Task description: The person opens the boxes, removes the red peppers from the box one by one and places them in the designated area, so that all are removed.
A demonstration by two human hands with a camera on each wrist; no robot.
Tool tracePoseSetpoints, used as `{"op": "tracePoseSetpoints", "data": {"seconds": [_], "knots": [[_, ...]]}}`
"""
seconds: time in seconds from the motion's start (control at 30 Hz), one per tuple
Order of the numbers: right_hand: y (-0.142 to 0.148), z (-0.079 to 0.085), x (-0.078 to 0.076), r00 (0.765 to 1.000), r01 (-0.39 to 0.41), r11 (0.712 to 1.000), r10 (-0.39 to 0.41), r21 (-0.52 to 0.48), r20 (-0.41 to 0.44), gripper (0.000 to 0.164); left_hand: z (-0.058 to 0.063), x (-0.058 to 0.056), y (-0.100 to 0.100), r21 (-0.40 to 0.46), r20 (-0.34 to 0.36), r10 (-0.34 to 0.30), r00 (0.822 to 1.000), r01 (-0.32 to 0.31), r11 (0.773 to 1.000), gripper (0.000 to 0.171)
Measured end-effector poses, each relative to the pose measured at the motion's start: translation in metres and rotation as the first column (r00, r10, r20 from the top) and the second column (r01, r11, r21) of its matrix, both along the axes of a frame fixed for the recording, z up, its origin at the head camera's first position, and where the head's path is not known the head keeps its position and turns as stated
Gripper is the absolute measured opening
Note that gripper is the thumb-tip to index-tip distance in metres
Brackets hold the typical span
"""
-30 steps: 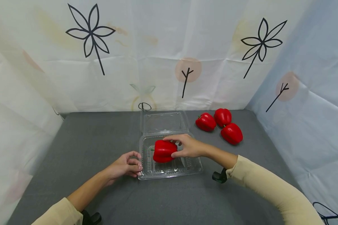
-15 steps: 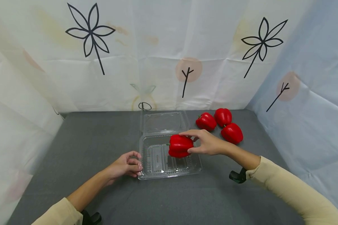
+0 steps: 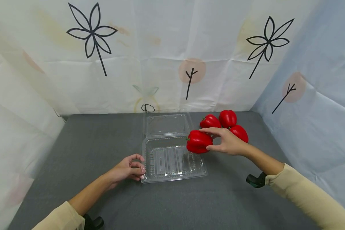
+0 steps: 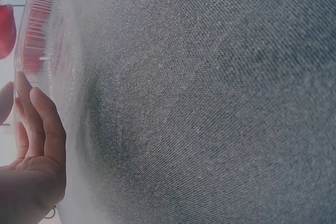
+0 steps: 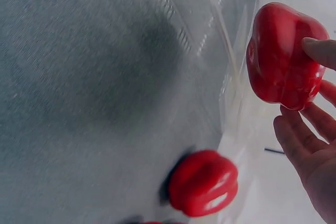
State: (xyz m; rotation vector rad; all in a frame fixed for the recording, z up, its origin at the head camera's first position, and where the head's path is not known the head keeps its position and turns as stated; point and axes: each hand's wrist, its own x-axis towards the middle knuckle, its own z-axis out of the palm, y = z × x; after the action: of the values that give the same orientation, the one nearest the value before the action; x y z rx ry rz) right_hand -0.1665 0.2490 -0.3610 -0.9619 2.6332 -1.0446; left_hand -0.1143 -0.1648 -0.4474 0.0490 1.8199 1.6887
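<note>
Between the thumb and fingers of my right hand (image 3: 228,142) is a red bell pepper (image 3: 199,142), held above the right edge of a clear plastic clamshell container (image 3: 172,175). The right wrist view shows the same pepper (image 5: 281,51) in the air, thumb on one side and fingertips on the other. My left hand (image 3: 129,168) pinches the container's left rim, thumb at the front corner. In the left wrist view its fingers (image 4: 44,114) lie along the container's outer wall. The container's lid (image 3: 168,124) lies folded back flat behind the base.
Three more red peppers sit together at the back right of the grey table: one on the left (image 3: 210,121), one at the back (image 3: 227,118), one in front (image 3: 240,132), partly behind my right hand. A printed cloth (image 3: 161,64) hangs behind the table.
My right hand has lifted the bell pepper out from the container's middle and carried it right and away from me to its right edge. The left hand has stayed put.
</note>
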Motion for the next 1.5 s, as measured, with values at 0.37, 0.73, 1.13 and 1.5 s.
{"op": "tracePoseSetpoints", "data": {"seconds": [0.37, 0.73, 1.13, 1.5], "knots": [[0.039, -0.009, -0.004, 0.994, 0.091, 0.996, -0.092, -0.019, -0.06, 0.064, 0.0, -0.001, 0.0, 0.002, -0.006, -0.005, 1.0, 0.005, 1.0, 0.044], [0.062, -0.018, -0.001, 0.984, 0.18, 0.983, -0.18, -0.024, 0.001, 0.06, -0.001, -0.001, -0.001, -0.006, -0.011, -0.011, 1.0, 0.011, 1.0, 0.045], [0.075, -0.042, 0.004, 0.963, 0.264, 0.964, -0.262, -0.03, 0.057, 0.061, 0.001, -0.001, -0.002, -0.024, -0.015, -0.01, 1.0, 0.01, 1.0, 0.047], [0.069, -0.064, 0.005, 0.959, 0.276, 0.96, -0.278, -0.045, -0.062, 0.062, 0.003, 0.0, -0.003, -0.019, -0.009, -0.013, 1.0, 0.012, 1.0, 0.049]]}}
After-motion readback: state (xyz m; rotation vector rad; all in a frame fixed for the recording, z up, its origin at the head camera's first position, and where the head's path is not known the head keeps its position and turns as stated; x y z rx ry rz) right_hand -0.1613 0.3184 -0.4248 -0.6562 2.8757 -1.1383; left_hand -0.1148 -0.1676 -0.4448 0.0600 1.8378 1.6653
